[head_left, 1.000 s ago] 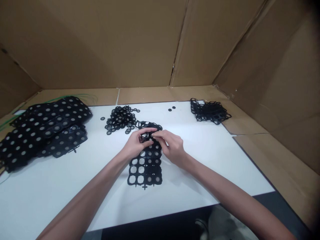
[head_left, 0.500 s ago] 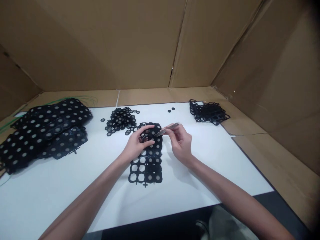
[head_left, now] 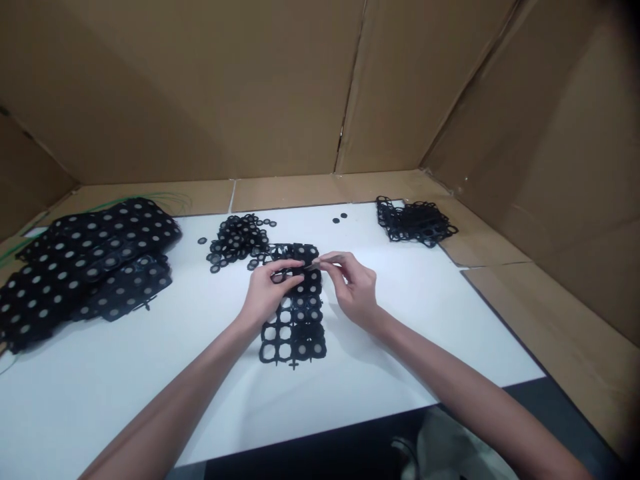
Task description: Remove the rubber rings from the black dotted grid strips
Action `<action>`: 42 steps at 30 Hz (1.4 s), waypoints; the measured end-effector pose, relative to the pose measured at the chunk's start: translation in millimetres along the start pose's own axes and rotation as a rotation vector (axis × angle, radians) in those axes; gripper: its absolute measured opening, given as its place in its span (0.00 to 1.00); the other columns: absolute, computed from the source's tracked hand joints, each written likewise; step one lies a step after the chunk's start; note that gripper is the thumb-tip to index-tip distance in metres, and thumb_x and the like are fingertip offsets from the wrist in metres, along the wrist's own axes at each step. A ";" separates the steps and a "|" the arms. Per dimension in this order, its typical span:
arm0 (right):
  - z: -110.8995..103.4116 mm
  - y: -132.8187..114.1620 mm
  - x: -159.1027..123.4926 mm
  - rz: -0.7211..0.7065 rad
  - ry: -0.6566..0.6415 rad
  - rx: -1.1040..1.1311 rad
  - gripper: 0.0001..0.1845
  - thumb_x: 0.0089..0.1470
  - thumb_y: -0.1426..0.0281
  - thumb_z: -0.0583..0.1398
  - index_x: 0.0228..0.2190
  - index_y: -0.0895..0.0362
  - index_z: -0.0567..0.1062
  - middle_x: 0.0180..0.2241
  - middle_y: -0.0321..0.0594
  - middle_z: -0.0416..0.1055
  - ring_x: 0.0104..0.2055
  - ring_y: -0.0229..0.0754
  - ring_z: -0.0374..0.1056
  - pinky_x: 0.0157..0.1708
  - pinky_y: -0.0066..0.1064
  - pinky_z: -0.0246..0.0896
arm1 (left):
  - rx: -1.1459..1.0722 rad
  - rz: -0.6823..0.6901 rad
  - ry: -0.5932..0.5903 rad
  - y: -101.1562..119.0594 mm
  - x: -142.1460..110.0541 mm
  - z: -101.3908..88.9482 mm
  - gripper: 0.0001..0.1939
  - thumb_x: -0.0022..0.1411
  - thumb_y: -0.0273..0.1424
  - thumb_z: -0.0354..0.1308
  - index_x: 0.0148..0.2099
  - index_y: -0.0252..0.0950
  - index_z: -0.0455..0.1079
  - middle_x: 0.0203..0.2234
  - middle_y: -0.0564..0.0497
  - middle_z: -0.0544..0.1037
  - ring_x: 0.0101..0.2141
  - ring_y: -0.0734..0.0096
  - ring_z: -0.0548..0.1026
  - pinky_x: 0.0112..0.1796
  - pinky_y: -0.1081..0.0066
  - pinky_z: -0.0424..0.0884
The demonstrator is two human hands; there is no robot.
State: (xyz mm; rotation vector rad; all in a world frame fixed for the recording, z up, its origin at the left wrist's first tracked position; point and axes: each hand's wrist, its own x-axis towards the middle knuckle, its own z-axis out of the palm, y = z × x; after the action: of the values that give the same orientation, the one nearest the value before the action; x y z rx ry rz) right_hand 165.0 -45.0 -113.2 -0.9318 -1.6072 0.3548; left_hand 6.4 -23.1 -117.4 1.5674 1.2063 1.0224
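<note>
A black rubbery grid sheet (head_left: 309, 331) lies flat on the white tabletop between my hands. Its right columns are filled with dark discs with pale centres, while round holes in the left columns show white. My left hand (head_left: 265, 288) lies over the upper part of the sheet, its thumb and index finger pinching it. With bent fingers, my right hand (head_left: 356, 283) holds thin metal tweezers (head_left: 334, 258). Their tip reaches the sheet beside my left fingertips. The exact contact at the tip is too small to make out.
A heap of small black rings (head_left: 240, 239) sits just behind the sheet on the left. Disc-filled black sheets (head_left: 95, 257) are piled far left. Tangled black grids (head_left: 417, 223) lie at back right, and two loose discs (head_left: 340, 218) nearby. Cardboard walls (head_left: 225, 93) enclose the table.
The tweezers in my right hand have tipped lower, and their tip has come closer to my left fingertips. My left thumb and index finger have drawn nearer each other. The view has shifted slightly.
</note>
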 end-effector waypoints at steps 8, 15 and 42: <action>-5.1 -3.6 2.4 0.126 0.091 0.147 0.06 0.53 0.73 0.53 0.34 0.56 0.69 0.32 0.37 0.71 0.35 0.36 0.70 0.36 0.32 0.71 | -0.025 -0.073 0.006 -3.7 1.5 -2.1 0.14 0.47 0.32 0.60 0.40 0.38 0.73 0.39 0.50 0.76 0.42 0.62 0.71 0.45 0.62 0.65; -4.3 1.9 -1.8 -0.035 -0.015 0.012 0.09 0.52 0.77 0.53 0.36 0.55 0.68 0.33 0.37 0.71 0.36 0.37 0.70 0.36 0.31 0.70 | -0.130 -0.108 -0.110 -5.6 2.5 -2.1 0.17 0.50 0.33 0.58 0.43 0.38 0.72 0.41 0.49 0.76 0.43 0.63 0.71 0.47 0.64 0.63; -5.0 -3.6 6.5 0.032 -0.140 -0.062 0.04 0.53 0.74 0.53 0.30 0.57 0.68 0.30 0.38 0.70 0.32 0.36 0.69 0.32 0.29 0.70 | 0.092 0.018 -0.211 -2.6 6.4 -2.2 0.16 0.48 0.32 0.58 0.42 0.39 0.72 0.40 0.49 0.76 0.42 0.61 0.71 0.46 0.60 0.61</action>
State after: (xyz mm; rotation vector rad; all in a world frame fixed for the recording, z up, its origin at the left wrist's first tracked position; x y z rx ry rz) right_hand 168.3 -43.8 -105.0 -0.9983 -1.7411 0.4021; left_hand 4.8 -16.1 -118.7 1.7144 1.1079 0.7996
